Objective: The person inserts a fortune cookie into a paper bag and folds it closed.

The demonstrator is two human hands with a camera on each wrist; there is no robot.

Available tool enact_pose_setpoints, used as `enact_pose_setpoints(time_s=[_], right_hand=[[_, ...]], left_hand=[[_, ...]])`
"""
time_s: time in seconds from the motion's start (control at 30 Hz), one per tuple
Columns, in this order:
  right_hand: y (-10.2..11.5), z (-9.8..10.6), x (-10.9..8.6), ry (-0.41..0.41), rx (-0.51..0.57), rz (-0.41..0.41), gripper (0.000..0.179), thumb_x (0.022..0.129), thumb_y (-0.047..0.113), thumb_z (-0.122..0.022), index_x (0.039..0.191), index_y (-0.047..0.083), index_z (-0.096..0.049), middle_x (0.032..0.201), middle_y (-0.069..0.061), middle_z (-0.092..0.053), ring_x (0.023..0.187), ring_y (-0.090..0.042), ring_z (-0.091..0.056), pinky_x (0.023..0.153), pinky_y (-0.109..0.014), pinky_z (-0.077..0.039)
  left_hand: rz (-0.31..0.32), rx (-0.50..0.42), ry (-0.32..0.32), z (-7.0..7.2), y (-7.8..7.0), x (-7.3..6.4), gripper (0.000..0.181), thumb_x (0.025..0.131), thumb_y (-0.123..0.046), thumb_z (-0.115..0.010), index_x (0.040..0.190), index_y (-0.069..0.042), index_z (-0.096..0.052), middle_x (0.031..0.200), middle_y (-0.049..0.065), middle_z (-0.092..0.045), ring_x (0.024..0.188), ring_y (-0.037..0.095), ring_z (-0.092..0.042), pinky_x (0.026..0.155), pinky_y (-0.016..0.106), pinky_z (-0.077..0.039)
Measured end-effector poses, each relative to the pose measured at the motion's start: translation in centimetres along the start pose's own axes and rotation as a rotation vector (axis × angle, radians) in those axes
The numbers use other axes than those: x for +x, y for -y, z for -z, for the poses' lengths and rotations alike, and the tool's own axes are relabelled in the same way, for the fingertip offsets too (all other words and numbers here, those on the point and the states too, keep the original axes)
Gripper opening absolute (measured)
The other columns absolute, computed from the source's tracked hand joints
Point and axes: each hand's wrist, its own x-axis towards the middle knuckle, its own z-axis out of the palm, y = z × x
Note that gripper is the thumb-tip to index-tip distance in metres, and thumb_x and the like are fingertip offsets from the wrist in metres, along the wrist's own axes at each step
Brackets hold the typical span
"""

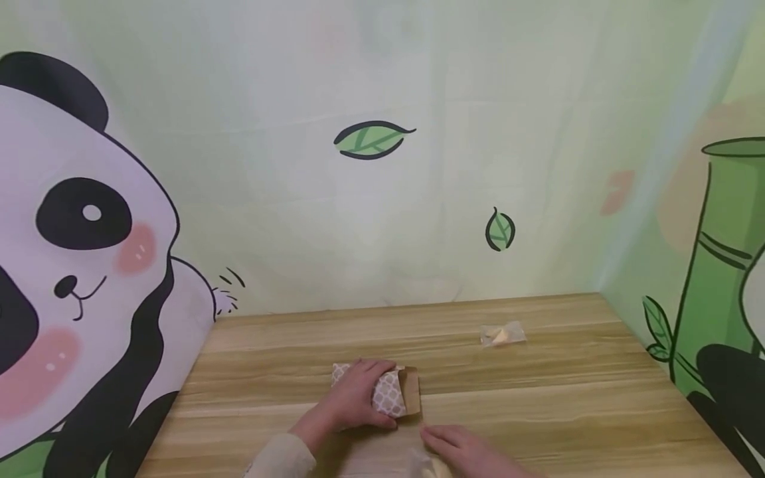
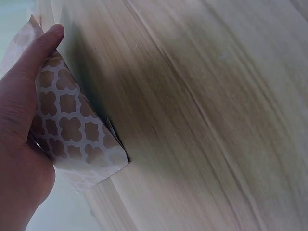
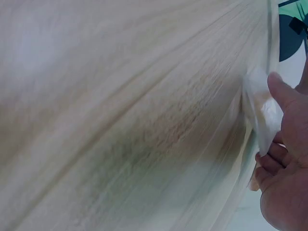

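A brown paper bag with a white lattice pattern [image 1: 388, 395] lies on its side on the wooden table, its mouth facing right in the head view. My left hand [image 1: 357, 395] grips it from above, with the thumb along its near side; the left wrist view shows the thumb pressed on the patterned paper [image 2: 70, 120]. To the right and nearer, my right hand [image 1: 463, 451] holds a small clear plastic packet [image 3: 262, 103] between thumb and fingers. Something pale yellow shows inside that packet, which is partly cut off at the head view's bottom edge.
Another clear packet [image 1: 502, 334] with a pale orange piece inside lies at the back right of the wood-grain table [image 1: 538, 385]. Behind and beside the table hangs a backdrop [image 1: 442, 186] printed with pandas, leaves and bamboo.
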Motion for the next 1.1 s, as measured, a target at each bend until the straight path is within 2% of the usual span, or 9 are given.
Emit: enact_pose_setpoints(time_s=[0.17,0.23,0.33,0.43,0.57,0.73,0.87,1.1], right_hand=[[-0.6,-0.6,0.0,0.02,0.019,0.02,0.06,0.102,0.051,-0.068,0.14,0.004,-0.065,0.122,-0.008,-0.071,0.113,-0.021,-0.067,0.093,-0.036,-0.06],[-1.4,-1.5,-0.2,0.026,0.069,-0.003,0.058,0.099,0.051,-0.072,0.136,0.006,-0.067,0.116,-0.005,-0.07,0.109,-0.017,-0.065,0.091,-0.033,-0.059],[-2.3,-2.0,-0.1,0.022,0.192,-0.05,0.049,0.095,0.039,-0.08,0.13,0.007,-0.068,0.114,-0.004,-0.072,0.105,-0.015,-0.066,0.086,-0.033,-0.059],[-2.0,-0.3,0.5,0.034,0.364,-0.188,0.042,0.086,0.027,-0.088,0.121,0.011,-0.07,0.11,0.003,-0.072,0.1,-0.01,-0.065,0.083,-0.032,-0.058],[-1.3,3.4,1.9,0.033,0.527,-0.448,0.042,0.082,0.025,-0.092,0.115,0.014,-0.068,0.106,0.009,-0.068,0.096,-0.003,-0.061,0.083,-0.027,-0.056],[-3.0,4.8,3.3,-0.075,0.662,-0.632,0.043,0.086,0.021,-0.09,0.115,0.002,-0.064,0.103,-0.002,-0.064,0.093,-0.012,-0.06,0.079,-0.022,-0.055],[-4.7,4.3,4.5,-0.095,0.714,-0.69,0.044,0.088,0.022,-0.089,0.113,-0.002,-0.062,0.1,-0.006,-0.062,0.091,-0.019,-0.059,0.075,-0.021,-0.053],[-5.8,3.2,6.1,-0.057,0.679,-0.663,0.039,0.087,0.018,-0.09,0.109,-0.003,-0.066,0.093,-0.003,-0.068,0.085,-0.017,-0.063,0.072,-0.023,-0.054]], left_hand=[[-0.003,0.014,0.004,0.2,0.0,0.1,0.108,0.068,-0.048,-0.099,0.156,-0.007,-0.05,0.151,0.008,-0.059,0.143,0.031,-0.052,0.129,0.058,-0.026],[-0.006,0.019,0.004,0.2,-0.1,0.1,0.108,0.069,-0.047,-0.099,0.156,-0.007,-0.05,0.151,0.008,-0.059,0.143,0.031,-0.052,0.129,0.058,-0.027],[-0.011,0.017,0.001,0.3,-0.2,0.1,0.108,0.069,-0.047,-0.099,0.156,-0.007,-0.05,0.151,0.008,-0.059,0.143,0.03,-0.052,0.129,0.058,-0.027],[-0.017,0.017,-0.001,0.3,-0.3,0.1,0.108,0.069,-0.048,-0.099,0.156,-0.007,-0.05,0.152,0.007,-0.059,0.144,0.03,-0.051,0.129,0.058,-0.027],[-0.019,0.003,0.003,0.2,-0.4,0.0,0.108,0.068,-0.047,-0.099,0.155,-0.007,-0.05,0.151,0.008,-0.058,0.144,0.03,-0.051,0.129,0.058,-0.026],[-0.001,-0.009,0.004,0.1,-0.7,-0.3,0.11,0.067,-0.047,-0.1,0.156,-0.007,-0.049,0.153,0.007,-0.058,0.145,0.03,-0.05,0.129,0.058,-0.025],[0.013,-0.021,0.002,-0.3,-0.6,-0.4,0.111,0.066,-0.049,-0.1,0.157,-0.009,-0.049,0.155,0.007,-0.056,0.146,0.03,-0.049,0.13,0.057,-0.023],[0.002,-0.021,0.001,-0.7,-0.9,-0.1,0.112,0.066,-0.051,-0.1,0.157,-0.01,-0.049,0.155,0.007,-0.055,0.145,0.029,-0.05,0.129,0.057,-0.026]])
